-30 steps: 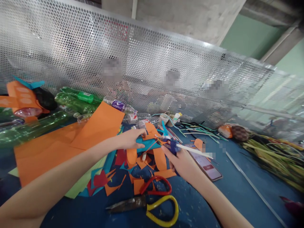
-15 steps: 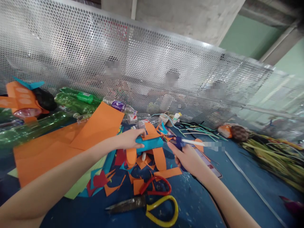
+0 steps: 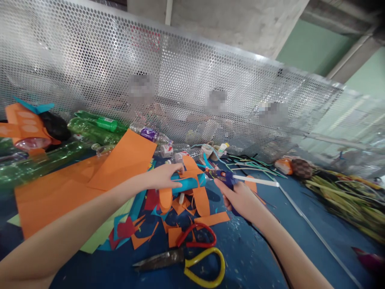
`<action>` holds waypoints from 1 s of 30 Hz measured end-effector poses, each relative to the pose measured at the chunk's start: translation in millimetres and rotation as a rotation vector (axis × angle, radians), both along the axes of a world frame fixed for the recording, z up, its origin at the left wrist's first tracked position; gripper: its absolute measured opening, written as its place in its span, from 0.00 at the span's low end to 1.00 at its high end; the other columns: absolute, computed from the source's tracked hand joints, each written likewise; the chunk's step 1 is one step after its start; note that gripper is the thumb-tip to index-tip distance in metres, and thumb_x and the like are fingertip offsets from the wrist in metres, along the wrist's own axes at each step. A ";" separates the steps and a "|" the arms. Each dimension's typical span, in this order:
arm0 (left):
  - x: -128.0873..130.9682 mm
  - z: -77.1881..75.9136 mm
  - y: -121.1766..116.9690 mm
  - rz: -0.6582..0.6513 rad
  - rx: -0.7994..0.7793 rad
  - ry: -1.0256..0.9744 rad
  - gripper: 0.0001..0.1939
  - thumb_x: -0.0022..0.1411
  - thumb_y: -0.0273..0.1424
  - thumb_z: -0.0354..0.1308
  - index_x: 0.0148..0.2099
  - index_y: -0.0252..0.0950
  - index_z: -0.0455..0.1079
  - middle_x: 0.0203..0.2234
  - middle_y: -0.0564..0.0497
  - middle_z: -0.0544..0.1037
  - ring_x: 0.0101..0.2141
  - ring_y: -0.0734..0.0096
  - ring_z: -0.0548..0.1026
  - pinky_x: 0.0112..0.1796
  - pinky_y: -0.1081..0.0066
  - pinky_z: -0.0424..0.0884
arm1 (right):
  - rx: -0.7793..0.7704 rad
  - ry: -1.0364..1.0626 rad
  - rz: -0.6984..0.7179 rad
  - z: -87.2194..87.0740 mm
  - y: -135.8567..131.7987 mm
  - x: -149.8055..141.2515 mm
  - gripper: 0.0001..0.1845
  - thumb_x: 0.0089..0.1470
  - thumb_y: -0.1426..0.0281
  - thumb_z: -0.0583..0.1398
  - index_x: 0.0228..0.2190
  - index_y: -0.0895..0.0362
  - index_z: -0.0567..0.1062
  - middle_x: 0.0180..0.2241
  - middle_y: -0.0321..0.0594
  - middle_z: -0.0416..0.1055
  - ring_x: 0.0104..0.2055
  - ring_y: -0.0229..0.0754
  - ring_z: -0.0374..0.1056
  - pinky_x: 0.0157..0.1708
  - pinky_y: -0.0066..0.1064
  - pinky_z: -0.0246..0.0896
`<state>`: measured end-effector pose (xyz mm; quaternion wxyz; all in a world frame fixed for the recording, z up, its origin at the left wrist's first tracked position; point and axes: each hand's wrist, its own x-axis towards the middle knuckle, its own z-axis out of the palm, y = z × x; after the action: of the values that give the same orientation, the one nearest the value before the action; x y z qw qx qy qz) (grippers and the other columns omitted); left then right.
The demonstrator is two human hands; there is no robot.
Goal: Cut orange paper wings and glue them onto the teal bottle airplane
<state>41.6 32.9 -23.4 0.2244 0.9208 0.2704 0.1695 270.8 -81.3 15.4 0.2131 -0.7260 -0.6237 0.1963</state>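
Observation:
My left hand [image 3: 164,176] has its thumb and fingers around a tube wrapped in blue paper [image 3: 189,184], a clear plastic bottle end showing at its right. Orange paper strips [image 3: 201,200] stick out from the tube on both sides. My right hand [image 3: 240,200] is closed on the handle of a blue glue gun [image 3: 224,179], with a long white glue stick [image 3: 258,181] out of its back. The gun's nozzle points left, close to the tube's right end; I cannot tell whether they touch. Nearer me lie scissors [image 3: 159,260] with one red and one yellow handle.
Orange paper sheets [image 3: 123,160] and green bottles [image 3: 99,128] lie to the left. Paper scraps [image 3: 174,237] surround the tube. A perforated metal screen [image 3: 186,80] stands behind, with people beyond it. Dried stalks [image 3: 343,200] lie at right; the gun's cord [image 3: 270,247] runs under my right arm.
The glue gun has shifted and turned slightly, and its nozzle now shows more clearly near the tube's right end. My left hand keeps its hold with hardly any movement.

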 end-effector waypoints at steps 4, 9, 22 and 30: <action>-0.1 1.1 -0.5 0.001 -0.006 0.006 0.17 0.53 0.36 0.56 0.45 0.37 0.61 0.43 0.46 0.71 0.42 0.61 0.70 0.40 0.69 0.64 | 0.009 -0.100 0.131 15.7 -11.8 14.1 0.16 0.52 0.56 0.54 0.26 0.54 0.69 0.23 0.40 0.70 0.29 0.45 0.69 0.30 0.32 0.63; 0.7 3.0 -1.4 0.011 -0.003 0.023 0.17 0.53 0.36 0.55 0.45 0.38 0.61 0.43 0.46 0.71 0.42 0.61 0.70 0.40 0.69 0.64 | -0.063 -0.330 0.412 26.8 -28.1 37.7 0.12 0.49 0.61 0.59 0.34 0.55 0.68 0.38 0.42 0.67 0.40 0.47 0.64 0.39 0.35 0.59; -17.8 9.2 13.9 0.038 -0.055 0.061 0.18 0.53 0.35 0.56 0.46 0.38 0.62 0.46 0.45 0.71 0.45 0.61 0.70 0.43 0.69 0.65 | -0.553 -0.361 0.499 -4.8 7.0 80.8 0.25 0.40 0.59 0.64 0.40 0.58 0.73 0.38 0.43 0.72 0.40 0.49 0.67 0.38 0.34 0.60; -16.5 12.5 10.2 0.010 -0.058 0.037 0.18 0.52 0.35 0.56 0.45 0.37 0.63 0.45 0.46 0.72 0.44 0.63 0.71 0.41 0.70 0.64 | 0.162 -0.161 0.402 -7.3 5.6 39.9 0.18 0.54 0.62 0.56 0.46 0.52 0.69 0.46 0.42 0.68 0.47 0.46 0.66 0.47 0.40 0.60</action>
<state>25.1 43.1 -10.9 0.2451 0.9155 0.2839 0.1457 310.7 -75.7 8.1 0.1769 -0.5808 -0.7846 0.1255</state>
